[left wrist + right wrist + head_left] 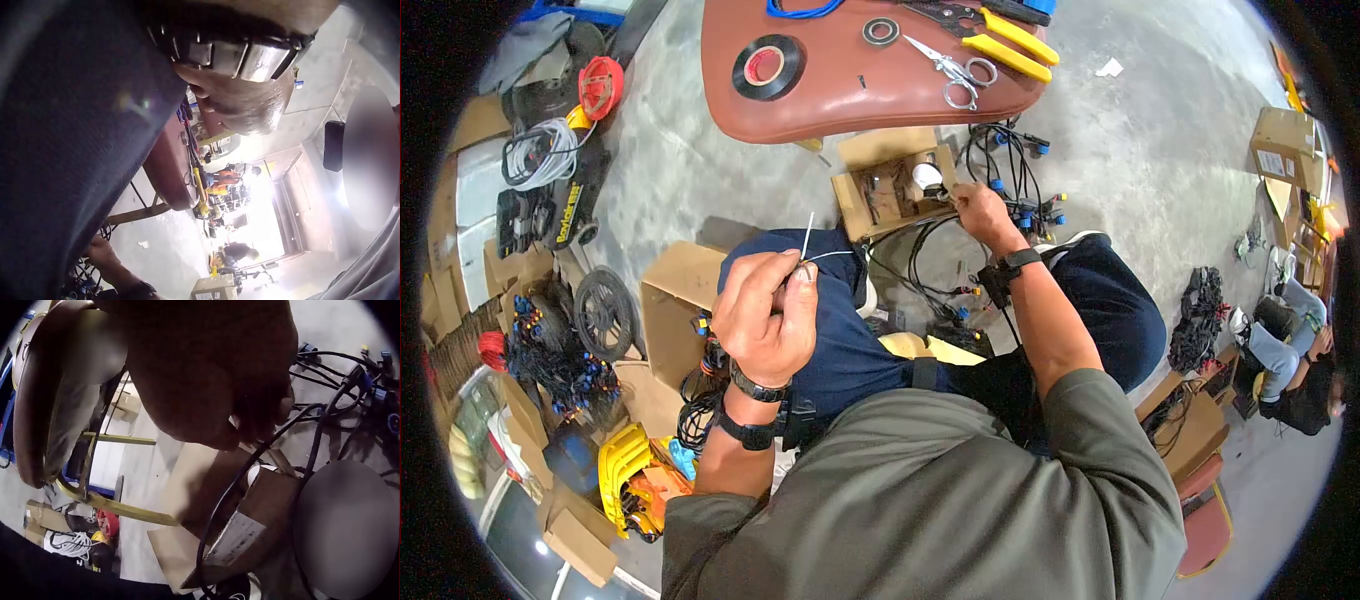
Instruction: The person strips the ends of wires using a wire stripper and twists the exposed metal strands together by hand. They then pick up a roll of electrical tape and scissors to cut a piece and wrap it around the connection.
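Note:
My left hand (765, 315) is raised over the left thigh and pinches a thin white zip tie (808, 236) between thumb and fingers. One end stands up from the fingertips, and a thin white strand reaches right. My right hand (988, 215) is low at the right edge of an open cardboard box (855, 208), fingers bent. In the right wrist view the fingertips are close to the box flap (282, 461) and a black cable (228, 487); I cannot tell what they hold. Inside the box lies a round white thing (926, 177).
A brown padded stool (830, 110) ahead bears black tape (792, 82), scissors (948, 66) and yellow-handled pliers (1010, 55). Black cables with blue connectors (1020, 165) lie on the floor beside the box. Another carton (675, 320) stands left of the knee.

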The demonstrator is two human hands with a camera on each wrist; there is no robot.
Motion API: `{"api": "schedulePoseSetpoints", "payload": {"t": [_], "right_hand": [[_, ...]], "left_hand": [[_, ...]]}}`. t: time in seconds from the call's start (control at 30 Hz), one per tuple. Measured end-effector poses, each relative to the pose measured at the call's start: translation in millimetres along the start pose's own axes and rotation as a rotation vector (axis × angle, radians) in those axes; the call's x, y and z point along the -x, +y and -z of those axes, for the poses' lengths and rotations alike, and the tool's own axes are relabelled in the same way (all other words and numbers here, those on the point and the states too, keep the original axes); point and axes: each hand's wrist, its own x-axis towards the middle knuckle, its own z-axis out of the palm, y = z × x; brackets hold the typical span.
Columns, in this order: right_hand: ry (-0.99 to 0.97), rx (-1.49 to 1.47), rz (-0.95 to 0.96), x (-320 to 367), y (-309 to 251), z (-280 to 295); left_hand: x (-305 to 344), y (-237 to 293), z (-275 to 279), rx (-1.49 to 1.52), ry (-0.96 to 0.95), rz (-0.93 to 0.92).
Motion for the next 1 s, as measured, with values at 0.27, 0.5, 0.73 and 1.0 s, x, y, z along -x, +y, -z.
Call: {"api": "schedulePoseSetpoints", "payload": {"t": [0.27, 0.5, 0.73, 1.0], "right_hand": [[0.004, 0.055, 0.022, -6, 3, 4], [-0.037, -0.238, -0.040, -15, -3, 21], [0.362, -0.289, 0.004, -19, -73, 126], [0.544, 0.141, 0.416, -43, -164, 245]], "left_hand": [[2, -2, 2, 0.005, -0.014, -0.018], [-6, 3, 0, 0.001, -0.020, -0.011], [-3, 3, -4, 0.062, 0.029, -0.056], [-4, 6, 0, 0.054, 0.076, -0.105]]}}
